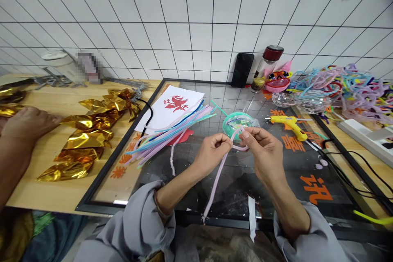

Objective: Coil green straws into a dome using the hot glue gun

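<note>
My left hand [212, 152] and my right hand [264, 149] are both closed on a pale pink pipe cleaner [216, 178] over a dark glass-topped board [276, 196]. The pipe cleaner is bent into a small loop between my fingertips, and its long tail hangs down toward me. Just behind my hands lies a teal ring wrapped round a clear shiny ball [238, 124]. A bundle of blue, pink and white pipe cleaners [172, 135] lies to the left of my hands.
A yellow glue gun [290, 123] lies right of the ring, its black cord trailing right. A tangled pile of coloured pipe cleaners [346, 86] sits back right. Gold foil shapes [86, 135] cover the wooden table at left, where another person's hand [26, 125] rests. A phone [242, 69] leans on the tiled wall.
</note>
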The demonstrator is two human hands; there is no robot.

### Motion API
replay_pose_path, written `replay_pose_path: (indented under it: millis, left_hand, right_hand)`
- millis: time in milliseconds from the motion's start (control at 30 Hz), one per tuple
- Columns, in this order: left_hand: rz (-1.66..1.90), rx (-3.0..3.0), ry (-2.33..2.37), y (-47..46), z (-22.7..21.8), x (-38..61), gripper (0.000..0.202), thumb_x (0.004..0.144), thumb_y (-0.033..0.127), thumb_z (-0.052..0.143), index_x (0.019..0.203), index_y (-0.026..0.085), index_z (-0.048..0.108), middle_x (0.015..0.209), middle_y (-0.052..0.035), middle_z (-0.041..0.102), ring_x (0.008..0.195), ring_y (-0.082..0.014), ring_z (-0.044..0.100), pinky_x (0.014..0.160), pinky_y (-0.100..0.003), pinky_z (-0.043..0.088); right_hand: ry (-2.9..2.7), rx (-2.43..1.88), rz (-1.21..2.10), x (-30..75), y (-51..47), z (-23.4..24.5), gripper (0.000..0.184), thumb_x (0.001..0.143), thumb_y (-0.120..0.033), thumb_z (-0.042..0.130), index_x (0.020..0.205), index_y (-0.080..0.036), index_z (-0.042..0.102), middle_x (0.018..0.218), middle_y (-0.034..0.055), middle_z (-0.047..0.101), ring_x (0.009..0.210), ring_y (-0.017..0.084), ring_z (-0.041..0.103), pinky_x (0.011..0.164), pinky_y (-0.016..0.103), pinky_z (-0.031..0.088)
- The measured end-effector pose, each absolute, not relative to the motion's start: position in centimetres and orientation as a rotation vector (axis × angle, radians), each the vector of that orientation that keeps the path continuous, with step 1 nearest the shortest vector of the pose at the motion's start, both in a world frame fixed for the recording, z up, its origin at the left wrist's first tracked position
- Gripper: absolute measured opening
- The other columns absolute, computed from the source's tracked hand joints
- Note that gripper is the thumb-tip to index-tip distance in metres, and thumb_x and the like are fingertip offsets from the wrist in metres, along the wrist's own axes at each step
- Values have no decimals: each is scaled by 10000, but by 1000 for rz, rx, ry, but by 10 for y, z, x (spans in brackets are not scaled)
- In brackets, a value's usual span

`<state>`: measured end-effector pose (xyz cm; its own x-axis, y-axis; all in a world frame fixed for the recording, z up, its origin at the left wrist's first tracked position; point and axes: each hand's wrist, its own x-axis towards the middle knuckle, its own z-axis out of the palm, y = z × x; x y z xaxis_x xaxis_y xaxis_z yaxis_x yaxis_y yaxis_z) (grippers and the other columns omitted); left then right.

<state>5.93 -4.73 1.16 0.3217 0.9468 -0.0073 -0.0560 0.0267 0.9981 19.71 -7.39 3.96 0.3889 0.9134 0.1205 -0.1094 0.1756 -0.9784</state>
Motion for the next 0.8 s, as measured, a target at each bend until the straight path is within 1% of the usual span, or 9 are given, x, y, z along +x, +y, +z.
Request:
replay_pose_path:
  millis: [67, 133, 233, 333, 467, 700, 800]
  left_hand:
    - [962, 1290, 909, -48, 11, 59, 282, 826, 392, 631, 679, 172, 532, 561, 83, 411, 496, -57, 351, 505, -200, 307]
    - [938, 1299, 886, -48, 10, 58, 325, 836, 453, 642, 704, 171, 550, 566, 77, 438, 488, -60, 378, 501, -202, 326]
    - [915, 1320, 864, -47, 10, 57, 399, 832, 536, 651, 711, 167, 559, 562, 73, 441, 477, -60, 372, 484, -202, 313]
    - [924, 1326, 877, -47, 12, 56, 442, 815, 572, 661, 684, 167, 543, 561, 69, 432, 490, -61, 359, 486, -202, 301]
    - [928, 1324, 895, -47, 13, 56, 451, 809, 581, 657, 674, 166, 542, 554, 70, 428, 492, -62, 351, 493, -206, 295]
    - [938, 1336, 898, -48, 13, 56, 379, 826, 503, 643, 685, 164, 551, 571, 70, 428, 511, -63, 348, 508, -208, 292]
    - [943, 1329, 907, -48, 12, 56, 386, 826, 509, 639, 677, 165, 548, 567, 69, 430, 507, -63, 350, 509, -209, 295]
  right_hand:
    - [-920, -1181, 847, 199, -74, 38, 290, 671, -425, 849, 719, -172, 716, 600, -22, 621, 517, 90, 500, 481, 226, 399]
    - [-937, -1206, 837, 200, -74, 38, 283, 681, -420, 836, 685, -169, 704, 582, -24, 610, 502, 85, 473, 470, 228, 369]
    - [-918, -1211, 825, 201, -74, 40, 274, 673, -402, 824, 640, -169, 683, 578, -16, 618, 496, 83, 469, 465, 228, 355]
    - [-893, -1206, 824, 201, -73, 41, 261, 670, -379, 811, 616, -171, 664, 556, -21, 602, 476, 78, 452, 446, 221, 341]
    - [-863, -1216, 823, 202, -72, 41, 247, 651, -367, 799, 601, -174, 653, 516, -25, 586, 434, 72, 424, 406, 212, 325]
    - [-847, -1215, 844, 204, -72, 45, 249, 618, -354, 807, 567, -173, 645, 493, -23, 574, 427, 74, 439, 403, 210, 337]
    - [-862, -1222, 862, 206, -72, 45, 254, 632, -354, 811, 569, -174, 644, 494, -23, 571, 432, 74, 434, 408, 212, 336]
